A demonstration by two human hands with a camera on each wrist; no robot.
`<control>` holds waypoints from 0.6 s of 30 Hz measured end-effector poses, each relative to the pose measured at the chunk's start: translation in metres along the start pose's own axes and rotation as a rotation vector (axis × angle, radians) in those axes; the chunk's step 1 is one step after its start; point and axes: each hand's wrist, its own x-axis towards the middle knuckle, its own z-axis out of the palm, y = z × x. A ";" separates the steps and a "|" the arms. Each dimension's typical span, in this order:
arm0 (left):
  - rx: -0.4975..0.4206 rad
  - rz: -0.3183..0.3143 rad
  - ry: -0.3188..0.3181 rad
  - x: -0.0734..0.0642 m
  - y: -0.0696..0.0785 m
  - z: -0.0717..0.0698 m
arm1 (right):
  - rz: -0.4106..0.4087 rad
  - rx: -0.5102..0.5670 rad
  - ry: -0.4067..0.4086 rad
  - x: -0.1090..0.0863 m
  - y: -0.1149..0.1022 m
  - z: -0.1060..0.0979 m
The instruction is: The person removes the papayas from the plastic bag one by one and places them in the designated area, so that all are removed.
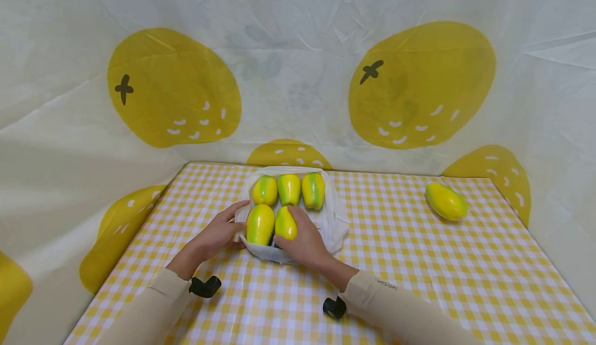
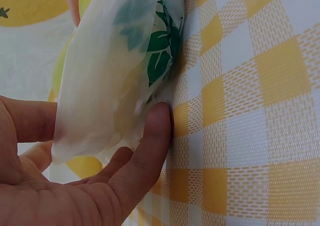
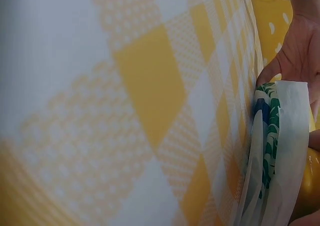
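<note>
A white plastic bag [image 1: 336, 226] with a green leaf print [image 2: 159, 55] lies spread open on the table, its rim standing up around several glossy yellow-green papayas. Three papayas [image 1: 289, 190] sit in the back row. In front are a left papaya [image 1: 260, 225] and a right papaya [image 1: 285, 223]. My right hand [image 1: 304, 239] grips that front right papaya inside the bag, thumb on its near side and fingers over its far end. At the bag's left side, my left hand [image 1: 219, 235] holds the edge between thumb and fingers, some fingers low against the tablecloth.
Another papaya [image 1: 446, 201] lies alone on the right part of the table. A yellow-and-white checked tablecloth [image 1: 396, 252] covers the table. A white curtain [image 1: 298, 76] with large yellow fruit prints hangs behind and along the sides.
</note>
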 end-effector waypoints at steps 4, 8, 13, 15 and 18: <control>-0.006 0.000 -0.002 0.001 -0.001 0.000 | -0.033 -0.028 0.004 -0.003 -0.001 -0.002; -0.011 -0.002 0.001 0.002 -0.001 0.000 | -0.059 -0.055 0.009 -0.005 -0.001 -0.005; -0.014 -0.006 0.002 0.002 -0.001 0.000 | -0.065 -0.069 -0.004 -0.007 -0.002 -0.011; -0.011 -0.008 0.004 0.002 -0.001 0.000 | -0.060 -0.069 -0.009 -0.008 -0.002 -0.014; -0.004 -0.010 0.005 0.001 0.000 0.000 | -0.047 -0.070 -0.010 -0.009 -0.002 -0.018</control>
